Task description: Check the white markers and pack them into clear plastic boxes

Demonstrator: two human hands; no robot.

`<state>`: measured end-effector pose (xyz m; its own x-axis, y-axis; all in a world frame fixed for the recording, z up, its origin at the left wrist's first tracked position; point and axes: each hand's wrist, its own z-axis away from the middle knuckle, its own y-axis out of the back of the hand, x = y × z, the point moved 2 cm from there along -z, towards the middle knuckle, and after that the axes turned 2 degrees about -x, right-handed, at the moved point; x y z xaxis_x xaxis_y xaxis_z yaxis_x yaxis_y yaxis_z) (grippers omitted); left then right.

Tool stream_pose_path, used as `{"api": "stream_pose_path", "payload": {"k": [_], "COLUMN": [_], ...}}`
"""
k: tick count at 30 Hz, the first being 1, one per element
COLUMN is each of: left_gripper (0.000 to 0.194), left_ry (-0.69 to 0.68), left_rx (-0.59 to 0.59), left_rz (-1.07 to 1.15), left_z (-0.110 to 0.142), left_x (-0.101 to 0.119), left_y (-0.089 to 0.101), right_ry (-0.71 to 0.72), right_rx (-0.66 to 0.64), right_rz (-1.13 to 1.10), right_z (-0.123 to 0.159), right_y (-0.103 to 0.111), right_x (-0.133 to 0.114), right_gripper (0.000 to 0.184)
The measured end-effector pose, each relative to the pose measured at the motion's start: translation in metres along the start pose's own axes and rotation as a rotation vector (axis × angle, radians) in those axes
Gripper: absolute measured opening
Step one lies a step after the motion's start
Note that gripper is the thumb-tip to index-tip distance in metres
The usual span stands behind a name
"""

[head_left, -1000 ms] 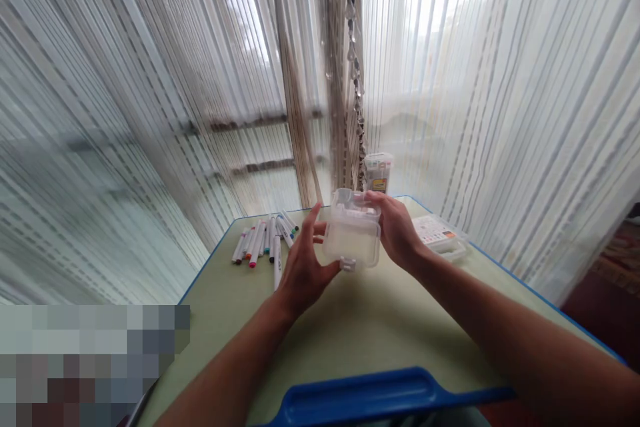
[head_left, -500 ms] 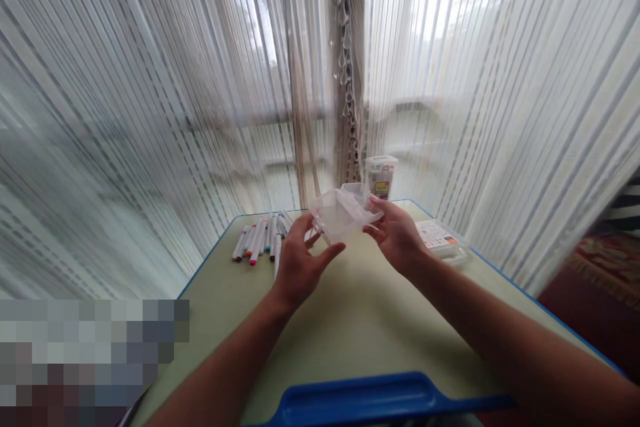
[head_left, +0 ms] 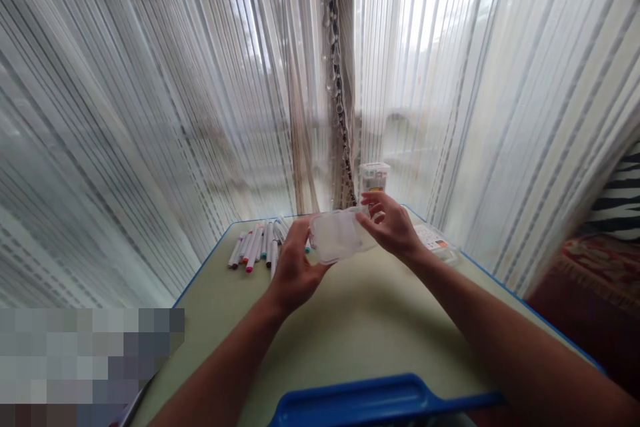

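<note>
A translucent plastic marker case (head_left: 334,237) is held up above the table, tilted, with no markers visible inside. My left hand (head_left: 296,267) is closed around its left end, thumb underneath and fingers behind. At the case's right end is my right hand (head_left: 393,223), its fingers bent and apart; the thumb lies by the edge, and whether it touches is hard to tell. Left of my left hand, a group of white markers (head_left: 255,243) with coloured ends lies on the table, partly hidden by that hand.
The pale green table (head_left: 345,327) has a blue rim and a blue molded tray (head_left: 355,400) at its near edge. Behind my right hand stands another clear box (head_left: 375,177). A flat clear case with a printed label (head_left: 431,237) lies to the right. String curtains (head_left: 150,80) hang beyond.
The case has turned and sits slightly lower, its spread flap now folded in. My right hand has loosened from the case's right side and its fingers have lifted.
</note>
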<state>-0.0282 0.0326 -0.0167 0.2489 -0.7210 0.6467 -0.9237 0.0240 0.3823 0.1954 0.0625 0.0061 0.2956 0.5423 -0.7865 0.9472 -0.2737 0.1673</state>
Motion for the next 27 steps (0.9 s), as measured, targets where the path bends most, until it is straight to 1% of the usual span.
{"api": "stream_pose_path", "payload": {"k": [1, 2, 4, 6, 8, 9, 12, 14, 16, 19, 22, 25, 27], "left_gripper": [0.068, 0.068, 0.068, 0.069, 0.07, 0.069, 0.06, 0.05, 0.044, 0.043, 0.052, 0.07, 0.077], "left_ry": [-0.029, -0.051, -0.075, -0.074, -0.046, -0.023, 0.077, 0.146, 0.202, 0.271, 0.325, 0.361, 0.39], "left_rx": [-0.015, -0.028, -0.058, -0.082, -0.066, -0.03, 0.138, 0.193, 0.172, 0.104, 0.045, 0.007, -0.008], "left_rz": [-0.02, -0.026, 0.008, 0.081, 0.138, 0.145, 0.088, 0.056, 0.089, 0.254, 0.387, 0.385, 0.413], "left_z": [0.0, 0.0, 0.001, 0.001, 0.0, 0.0, -0.002, -0.003, -0.004, -0.003, 0.0, -0.001, -0.002], "left_x": [0.0, 0.001, 0.001, 0.001, 0.001, 0.001, 0.0, 0.0, 0.0, 0.001, 0.003, 0.006, 0.008], "left_y": [-0.001, -0.001, -0.002, -0.003, -0.004, -0.003, 0.0, 0.0, -0.002, -0.005, -0.006, -0.004, -0.004], "right_ry": [0.087, 0.181, 0.333, 0.377, 0.359, 0.343, 0.285, 0.245, 0.211, 0.169, 0.151, 0.125, 0.095], "right_rx": [0.008, -0.002, -0.053, -0.08, -0.051, -0.02, 0.056, 0.081, 0.073, -0.008, -0.116, -0.223, -0.273], "right_rz": [0.07, 0.144, 0.264, 0.299, 0.295, 0.288, 0.264, 0.239, 0.202, 0.121, 0.042, -0.092, -0.199], "right_z": [0.0, 0.0, 0.002, 0.005, 0.007, 0.008, 0.013, 0.016, 0.021, 0.027, 0.034, 0.038, 0.038], "right_y": [0.002, 0.004, 0.005, 0.005, 0.004, 0.003, -0.001, -0.006, -0.011, -0.019, -0.026, -0.03, -0.031], "right_x": [-0.003, -0.007, -0.013, -0.017, -0.02, -0.02, -0.021, -0.021, -0.02, -0.018, -0.016, -0.015, -0.013], "right_gripper": [0.038, 0.038, 0.026, 0.017, 0.018, 0.02, 0.026, 0.029, 0.029, 0.03, 0.036, 0.036, 0.033]}}
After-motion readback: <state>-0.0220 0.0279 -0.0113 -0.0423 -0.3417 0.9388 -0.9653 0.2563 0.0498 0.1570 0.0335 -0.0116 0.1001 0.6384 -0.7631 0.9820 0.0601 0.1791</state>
